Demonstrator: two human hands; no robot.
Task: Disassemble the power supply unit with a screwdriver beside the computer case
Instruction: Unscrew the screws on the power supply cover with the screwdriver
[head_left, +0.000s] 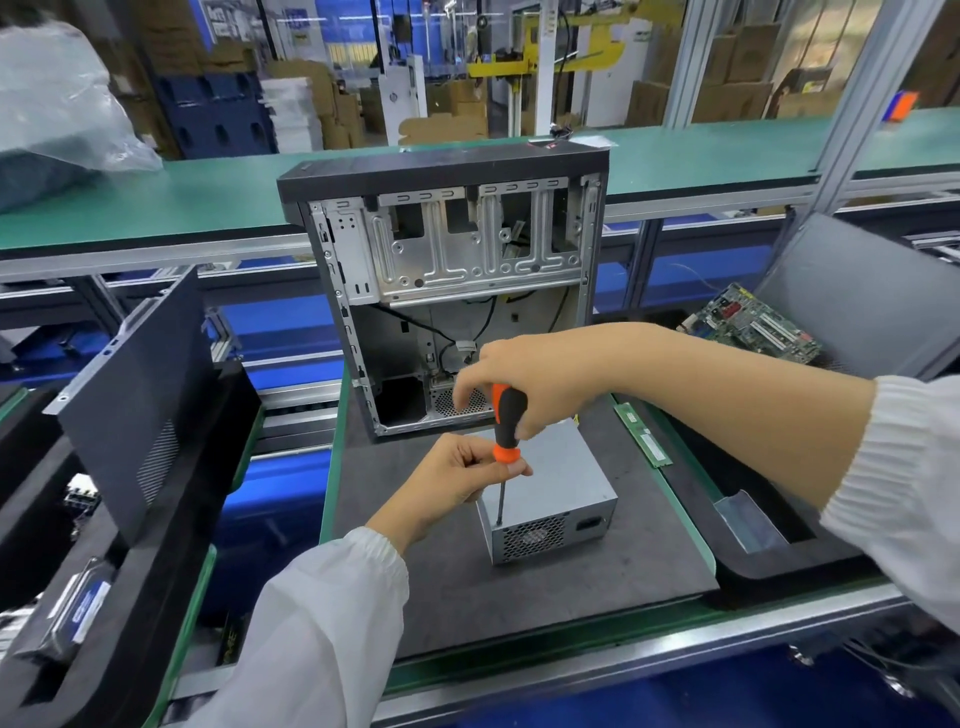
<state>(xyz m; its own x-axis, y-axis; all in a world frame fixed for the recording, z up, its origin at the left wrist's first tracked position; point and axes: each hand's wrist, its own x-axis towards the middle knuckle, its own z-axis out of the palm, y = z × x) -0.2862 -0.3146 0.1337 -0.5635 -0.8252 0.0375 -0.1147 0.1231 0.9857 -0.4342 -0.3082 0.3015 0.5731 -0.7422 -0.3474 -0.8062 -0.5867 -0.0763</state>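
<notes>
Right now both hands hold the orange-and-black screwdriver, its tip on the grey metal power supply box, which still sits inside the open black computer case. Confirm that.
Not quite. The head view shows the grey metal power supply box outside the open black computer case, on the dark mat in front of it. The rest holds: left hand and right hand both hold the orange-and-black screwdriver, tip on the box.

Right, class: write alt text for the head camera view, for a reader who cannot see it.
Two hands work an orange-and-black screwdriver, its tip at the top near corner of a grey power supply unit: right hand grips the handle, left hand pinches its lower end. An opened computer case stands behind.
</notes>
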